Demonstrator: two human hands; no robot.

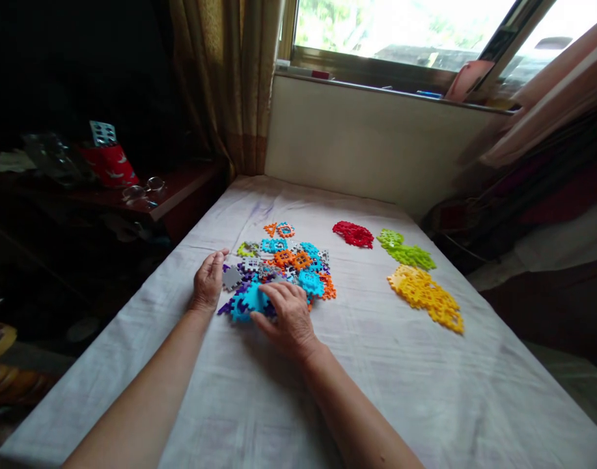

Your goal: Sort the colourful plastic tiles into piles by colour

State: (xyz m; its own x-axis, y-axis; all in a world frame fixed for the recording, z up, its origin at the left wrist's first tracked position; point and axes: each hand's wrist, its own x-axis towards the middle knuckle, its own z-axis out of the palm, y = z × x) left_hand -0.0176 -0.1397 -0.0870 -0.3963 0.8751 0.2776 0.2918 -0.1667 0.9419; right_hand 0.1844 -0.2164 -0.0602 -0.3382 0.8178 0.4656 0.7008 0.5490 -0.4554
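Note:
A mixed pile of flat plastic interlocking pieces with toothed edges (301, 260) lies on the cloth in front of me, in blue, orange, purple, grey and a little green. My right hand (288, 316) reaches over the near side of the pile, its curled fingertips and thumb at the edges of a light blue interlocking piece (253, 298). Along the pile's left side, my left hand (209, 281) rests on its edge, fingers extended and held together, close beside a grey piece (232, 278). Its palm side is mostly hidden.
To the right lie separate groups of red pieces (353, 234), green pieces (408, 251) and yellow pieces (425, 296). Two small orange-edged pieces (285, 229) sit behind the pile. Left of the cloth-covered table (366, 391), a dark cabinet holds eyeglasses (144, 191) and a red container (115, 165).

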